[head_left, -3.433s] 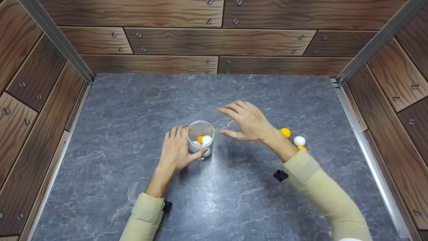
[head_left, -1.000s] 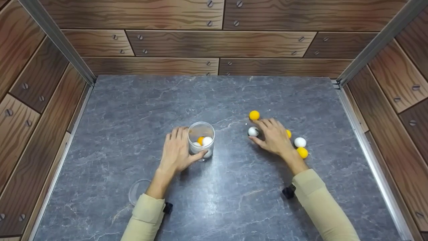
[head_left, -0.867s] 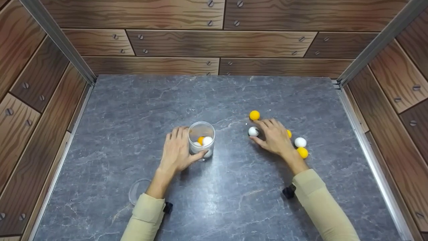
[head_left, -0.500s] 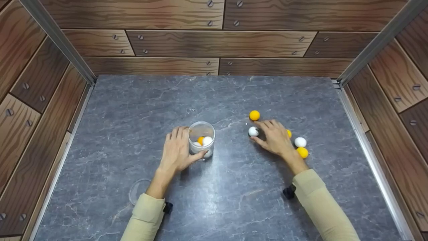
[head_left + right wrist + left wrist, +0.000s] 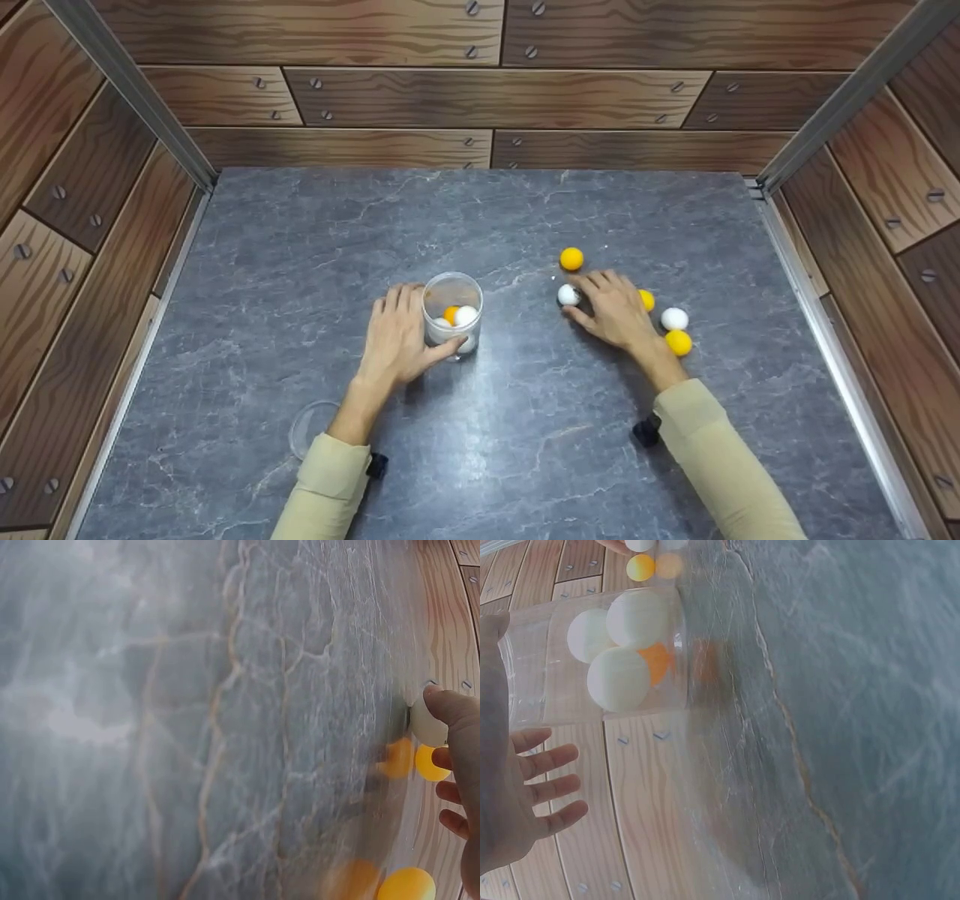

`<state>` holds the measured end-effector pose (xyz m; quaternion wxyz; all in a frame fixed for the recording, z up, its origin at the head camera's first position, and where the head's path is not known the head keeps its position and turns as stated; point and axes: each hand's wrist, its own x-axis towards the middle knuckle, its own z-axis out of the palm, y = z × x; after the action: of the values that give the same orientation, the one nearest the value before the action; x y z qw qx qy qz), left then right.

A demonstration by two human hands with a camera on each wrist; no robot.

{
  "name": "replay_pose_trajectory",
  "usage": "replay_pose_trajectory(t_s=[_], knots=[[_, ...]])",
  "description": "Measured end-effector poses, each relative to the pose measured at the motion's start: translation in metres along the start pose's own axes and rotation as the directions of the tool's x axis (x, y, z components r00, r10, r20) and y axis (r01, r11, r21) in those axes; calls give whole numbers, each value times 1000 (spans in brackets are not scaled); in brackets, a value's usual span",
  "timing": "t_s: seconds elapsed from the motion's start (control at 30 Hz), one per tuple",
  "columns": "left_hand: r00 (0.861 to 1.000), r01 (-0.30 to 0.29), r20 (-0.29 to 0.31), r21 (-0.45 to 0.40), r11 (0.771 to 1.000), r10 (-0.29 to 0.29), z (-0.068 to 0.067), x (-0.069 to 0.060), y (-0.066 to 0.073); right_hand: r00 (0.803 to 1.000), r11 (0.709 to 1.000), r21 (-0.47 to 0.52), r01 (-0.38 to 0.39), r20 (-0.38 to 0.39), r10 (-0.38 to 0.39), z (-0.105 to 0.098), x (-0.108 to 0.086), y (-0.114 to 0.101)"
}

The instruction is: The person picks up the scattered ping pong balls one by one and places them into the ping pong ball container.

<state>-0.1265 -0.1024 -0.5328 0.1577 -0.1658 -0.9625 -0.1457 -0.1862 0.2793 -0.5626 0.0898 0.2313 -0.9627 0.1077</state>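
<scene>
In the head view my left hand (image 5: 396,337) holds a clear plastic jar (image 5: 452,292) upright from its left side, thumb in front. The left wrist view shows several table tennis balls through its wall, white ones (image 5: 619,679) and an orange one (image 5: 655,662). To the right, my right hand (image 5: 616,309) pinches a white table tennis ball (image 5: 568,295) between thumb and index finger, low at the tabletop. A yellow-orange ball (image 5: 571,259) lies just beyond the fingertips. Another orange ball (image 5: 646,301) sits behind the knuckles, partly covered by the hand.
A white ball (image 5: 674,319) and an orange ball (image 5: 679,343) lie near the right wrist. A clear round lid (image 5: 311,429) rests left of the left forearm, partly hidden. Wood-patterned walls (image 5: 487,97) enclose the grey marbled table (image 5: 480,465) at the back and sides.
My right hand has moved from beside the jar's mouth, fingers spread, rightward to the white ball. Over the last second it has barely moved. The left hand and jar stay in place.
</scene>
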Motion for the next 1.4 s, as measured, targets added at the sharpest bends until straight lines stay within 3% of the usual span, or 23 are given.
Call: replay_pose_trajectory(t_s=[0.7, 1.4], knots=[[1000, -5, -6, 15, 1000, 5, 1, 0, 1, 998, 999, -23, 34, -49, -35, 4, -1, 1], [1000, 2, 2, -11, 1000, -2, 0, 0, 1, 988, 996, -14, 88, -127, -89, -9, 5, -13]])
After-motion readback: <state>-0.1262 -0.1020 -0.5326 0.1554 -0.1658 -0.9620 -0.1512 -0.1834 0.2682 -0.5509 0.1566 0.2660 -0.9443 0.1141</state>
